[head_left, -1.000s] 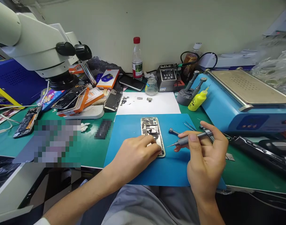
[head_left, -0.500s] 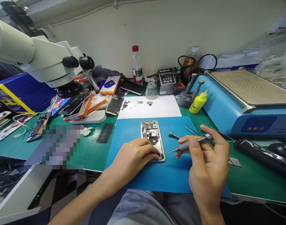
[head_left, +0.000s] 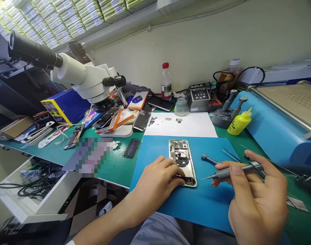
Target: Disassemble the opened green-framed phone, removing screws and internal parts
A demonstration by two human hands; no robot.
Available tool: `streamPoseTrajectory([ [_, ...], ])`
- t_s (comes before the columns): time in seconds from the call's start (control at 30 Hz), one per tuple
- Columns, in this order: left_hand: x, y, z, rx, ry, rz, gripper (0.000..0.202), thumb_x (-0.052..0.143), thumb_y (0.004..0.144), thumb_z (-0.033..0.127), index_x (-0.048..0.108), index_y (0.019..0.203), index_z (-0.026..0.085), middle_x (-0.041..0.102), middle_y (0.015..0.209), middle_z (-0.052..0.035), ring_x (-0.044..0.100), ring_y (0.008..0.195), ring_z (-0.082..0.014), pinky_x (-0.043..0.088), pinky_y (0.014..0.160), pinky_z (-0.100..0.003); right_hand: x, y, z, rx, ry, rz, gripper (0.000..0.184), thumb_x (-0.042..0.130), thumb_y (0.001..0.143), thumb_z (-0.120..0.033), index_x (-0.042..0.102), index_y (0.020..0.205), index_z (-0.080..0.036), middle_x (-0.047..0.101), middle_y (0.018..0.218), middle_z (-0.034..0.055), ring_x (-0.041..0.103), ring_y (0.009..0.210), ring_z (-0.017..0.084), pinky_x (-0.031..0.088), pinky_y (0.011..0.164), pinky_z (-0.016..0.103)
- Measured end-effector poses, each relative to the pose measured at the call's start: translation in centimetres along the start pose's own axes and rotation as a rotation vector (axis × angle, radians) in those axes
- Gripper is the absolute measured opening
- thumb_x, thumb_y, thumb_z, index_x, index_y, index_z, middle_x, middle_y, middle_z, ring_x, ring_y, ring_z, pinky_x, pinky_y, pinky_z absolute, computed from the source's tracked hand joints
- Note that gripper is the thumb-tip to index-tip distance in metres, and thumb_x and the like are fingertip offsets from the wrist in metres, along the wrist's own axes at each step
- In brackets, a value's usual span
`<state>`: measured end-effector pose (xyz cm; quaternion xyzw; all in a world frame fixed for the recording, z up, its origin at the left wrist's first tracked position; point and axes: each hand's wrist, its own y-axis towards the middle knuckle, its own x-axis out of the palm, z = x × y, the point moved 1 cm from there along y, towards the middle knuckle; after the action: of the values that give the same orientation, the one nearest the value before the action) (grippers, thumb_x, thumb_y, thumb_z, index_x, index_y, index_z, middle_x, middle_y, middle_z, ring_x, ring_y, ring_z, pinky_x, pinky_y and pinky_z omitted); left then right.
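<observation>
An opened phone (head_left: 187, 163), its inner parts bare, lies on the blue mat (head_left: 155, 153). My left hand (head_left: 160, 177) rests over its lower left side, thumb and fingertips pinched at a small dark part (head_left: 189, 180) in the phone's bottom end. How firmly they grip it is hard to see. Off to the right, my right hand (head_left: 257, 194) holds a grey precision screwdriver (head_left: 223, 173). The driver's thin tip points left, a little apart from the phone's edge. Another short dark screwdriver (head_left: 208, 158) lies behind it, close to tweezers (head_left: 230, 154).
White paper (head_left: 196, 127) with several small parts lies behind the mat. A microscope (head_left: 86, 80) stands over phones and boxes on the left. Behind are a glass jar (head_left: 181, 107) and a red-capped bottle (head_left: 166, 83). A yellow bottle (head_left: 239, 123) and a blue heating machine (head_left: 277, 126) stand right.
The head view has swung left and up, so everything sits further right and lower. Both hands keep nearly the same pose; the dark part at my left fingertips now shows more.
</observation>
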<state>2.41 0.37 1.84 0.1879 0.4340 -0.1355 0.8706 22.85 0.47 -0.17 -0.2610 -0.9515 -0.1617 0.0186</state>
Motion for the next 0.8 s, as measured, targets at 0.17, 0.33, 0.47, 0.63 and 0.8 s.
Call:
streamPoseTrajectory([
  [0.17, -2.9, 2.4, -2.7, -0.106, -0.087, 0.044, 0.008, 0.086, 0.102, 0.02, 0.085, 0.099, 0.028, 0.088, 0.101, 0.0047, 0.08, 0.09, -0.0177, 0.061, 0.082, -0.028, -0.1, 0.1, -0.1, -0.018, 0.046, -0.004, 0.059, 0.081, 0.102, -0.054, 0.062, 0.148, -0.024, 0.079, 0.092, 0.0032, 0.071, 0.064, 0.019, 0.061, 0.056, 0.033],
  [0.33, -8.3, 7.0, -8.1, -0.258, 0.056, 0.17, 0.006, 0.079, 0.104, 0.021, 0.083, 0.098, 0.022, 0.088, 0.104, -0.003, 0.081, 0.099, -0.024, 0.061, 0.089, -0.034, 0.0, 0.2, -0.3, -0.018, 0.067, -0.022, 0.058, 0.081, 0.102, -0.056, 0.062, 0.146, -0.023, 0.078, 0.091, 0.0027, 0.069, 0.061, 0.018, 0.06, 0.054, 0.033],
  [0.47, -9.7, 8.9, -11.1, -0.295, 0.162, 0.136, 0.019, 0.078, 0.109, 0.037, 0.079, 0.107, 0.017, 0.082, 0.11, -0.0058, 0.079, 0.101, -0.0223, 0.066, 0.096, -0.042, 0.0, 0.1, -0.2, -0.006, 0.081, -0.013, 0.059, 0.08, 0.102, -0.056, 0.061, 0.147, -0.023, 0.077, 0.091, 0.0031, 0.069, 0.063, 0.018, 0.059, 0.054, 0.032],
  [0.63, -9.1, 9.5, -12.9, -0.301, 0.231, 0.109, 0.026, 0.075, 0.112, 0.04, 0.076, 0.124, 0.018, 0.079, 0.126, -0.0091, 0.078, 0.108, -0.023, 0.068, 0.097, -0.044, 0.1, 0.1, 0.0, -0.005, 0.072, -0.019, 0.059, 0.08, 0.103, -0.056, 0.061, 0.147, -0.022, 0.076, 0.091, 0.0034, 0.07, 0.068, 0.019, 0.059, 0.055, 0.031],
  [0.8, -9.2, 9.7, -12.9, -0.271, 0.266, 0.16, 0.011, 0.078, 0.108, 0.028, 0.08, 0.104, 0.018, 0.083, 0.115, -0.0077, 0.078, 0.11, -0.0255, 0.063, 0.104, -0.045, 0.2, 0.1, 0.1, -0.008, 0.065, -0.015, 0.058, 0.081, 0.103, -0.053, 0.062, 0.148, -0.022, 0.077, 0.091, 0.0035, 0.072, 0.071, 0.02, 0.06, 0.054, 0.03],
])
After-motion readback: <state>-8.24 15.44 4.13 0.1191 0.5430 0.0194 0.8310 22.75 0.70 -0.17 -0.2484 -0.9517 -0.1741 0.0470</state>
